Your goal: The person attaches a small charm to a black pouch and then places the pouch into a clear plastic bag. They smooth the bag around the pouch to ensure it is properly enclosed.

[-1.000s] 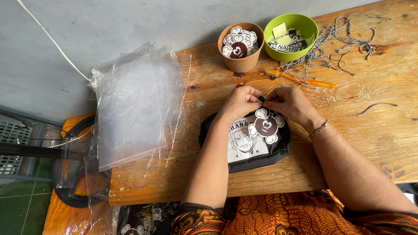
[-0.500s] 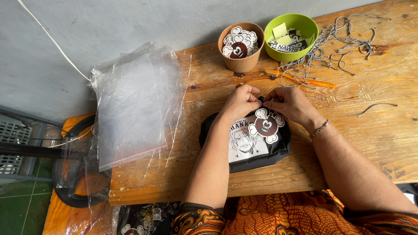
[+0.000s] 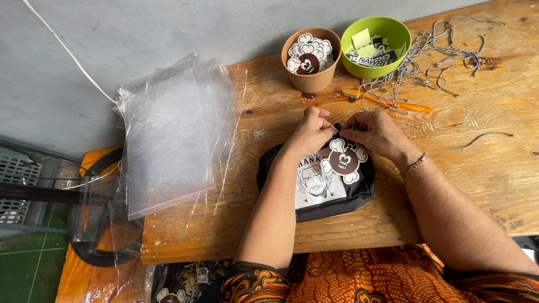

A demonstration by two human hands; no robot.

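A folded black garment [image 3: 359, 193] lies on the wooden table [image 3: 494, 168] in front of me. On it rest a white printed card [image 3: 315, 188] and a round dark sticker with white lobes [image 3: 343, 161]. My left hand [image 3: 310, 133] and my right hand [image 3: 375, 132] meet just above the sticker, fingertips pinched together on a small dark piece and a thin ball chain at the garment's top edge. What exactly sits between the fingers is mostly hidden.
A brown paper cup [image 3: 312, 60] holds several round stickers. A green bowl [image 3: 377, 47] holds paper tags. Loose ball chains [image 3: 443, 56] and an orange pen [image 3: 390, 101] lie behind. A pile of clear plastic bags [image 3: 174, 132] covers the table's left end.
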